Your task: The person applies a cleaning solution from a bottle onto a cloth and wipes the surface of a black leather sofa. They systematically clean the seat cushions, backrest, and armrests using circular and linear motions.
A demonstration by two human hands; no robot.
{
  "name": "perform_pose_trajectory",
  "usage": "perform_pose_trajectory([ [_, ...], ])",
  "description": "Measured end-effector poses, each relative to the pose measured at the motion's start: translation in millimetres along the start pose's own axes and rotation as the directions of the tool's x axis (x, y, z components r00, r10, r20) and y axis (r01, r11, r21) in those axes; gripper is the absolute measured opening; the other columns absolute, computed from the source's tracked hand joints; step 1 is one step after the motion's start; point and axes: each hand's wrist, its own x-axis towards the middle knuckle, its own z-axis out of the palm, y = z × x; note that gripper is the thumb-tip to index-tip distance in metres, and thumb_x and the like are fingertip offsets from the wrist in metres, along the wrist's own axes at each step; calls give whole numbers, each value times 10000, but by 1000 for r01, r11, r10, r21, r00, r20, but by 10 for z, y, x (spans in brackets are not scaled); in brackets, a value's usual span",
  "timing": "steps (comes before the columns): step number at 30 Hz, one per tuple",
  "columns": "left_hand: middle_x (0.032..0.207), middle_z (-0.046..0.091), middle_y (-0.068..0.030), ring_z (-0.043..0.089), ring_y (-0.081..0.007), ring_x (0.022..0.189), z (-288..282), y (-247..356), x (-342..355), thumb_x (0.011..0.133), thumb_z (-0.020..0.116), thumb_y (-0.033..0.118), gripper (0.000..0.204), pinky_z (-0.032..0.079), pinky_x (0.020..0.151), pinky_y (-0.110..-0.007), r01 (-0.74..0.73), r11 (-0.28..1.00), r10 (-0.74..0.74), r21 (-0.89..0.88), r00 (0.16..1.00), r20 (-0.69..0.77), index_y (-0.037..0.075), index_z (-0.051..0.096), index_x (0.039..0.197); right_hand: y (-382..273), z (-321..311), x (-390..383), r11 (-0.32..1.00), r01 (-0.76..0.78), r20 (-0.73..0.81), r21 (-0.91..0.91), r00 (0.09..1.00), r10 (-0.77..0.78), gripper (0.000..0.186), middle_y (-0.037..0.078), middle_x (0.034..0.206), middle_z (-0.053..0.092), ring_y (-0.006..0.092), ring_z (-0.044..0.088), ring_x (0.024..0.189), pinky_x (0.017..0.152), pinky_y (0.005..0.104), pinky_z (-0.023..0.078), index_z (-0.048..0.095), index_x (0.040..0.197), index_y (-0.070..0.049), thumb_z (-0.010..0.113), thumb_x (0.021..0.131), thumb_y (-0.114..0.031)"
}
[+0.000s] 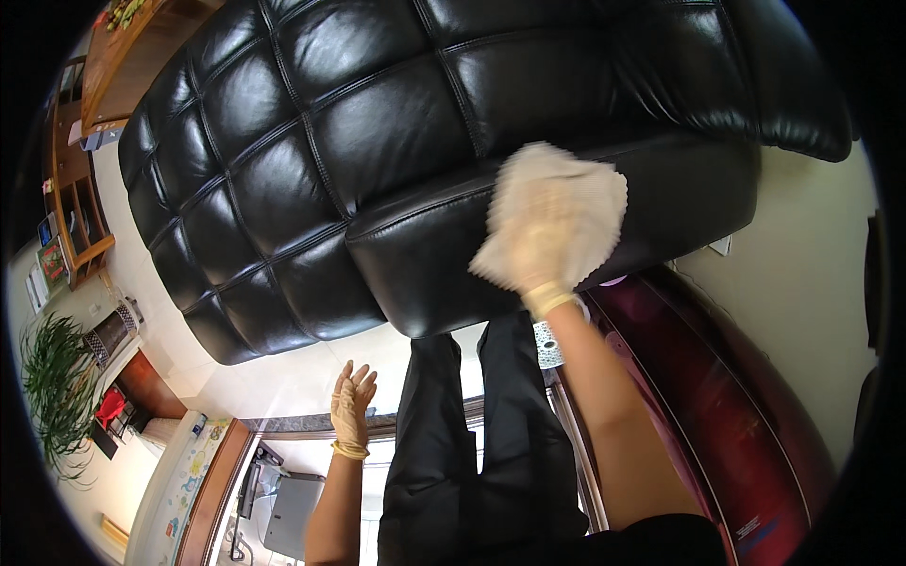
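My right hand [547,241], in a pale glove and blurred by motion, holds a whitish cloth [595,198] against the seat front of a black quilted leather sofa [311,141]. Its fingers are indistinct on the cloth, which is spread out beneath them. Below the sofa and left of my dark-trousered legs, my left hand [351,406], also gloved, hangs with fingers apart and holds nothing.
A glossy maroon curved piece of equipment [717,396] lies along my right side. Wooden furniture [90,245] and a leafy plant [57,377] stand at the left. Pale tiled floor [217,387] borders the sofa, with a wood-framed opening [226,472] at lower left.
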Motion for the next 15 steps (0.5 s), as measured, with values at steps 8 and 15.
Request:
perform_pose_trajectory([
  [8, 1441, 582, -206, 611, -339, 1303, 565, 86, 124, 1089, 531, 421, 596, 474, 1116, -441, -44, 994, 36, 98, 996, 76, 57, 433, 1551, -209, 2, 90, 742, 477, 102, 470, 806, -583, 463, 155, 1451, 588, 311, 478, 1415, 1238, 454, 305, 626, 1382, -92, 562, 970, -294],
  [15, 1457, 578, -175, 599, -306, 1323, 298, -141, 97, 1092, 521, 426, 563, 451, 1136, -435, -65, 995, 72, 80, 994, -84, 75, 473, 1530, 1618, -389, 576, 974, -141, -238, -175, 966, 97, 688, 260, 1608, 376, 447, 308, 1506, 1252, 559, 196, 437, 1560, -40, 586, 962, -343],
])
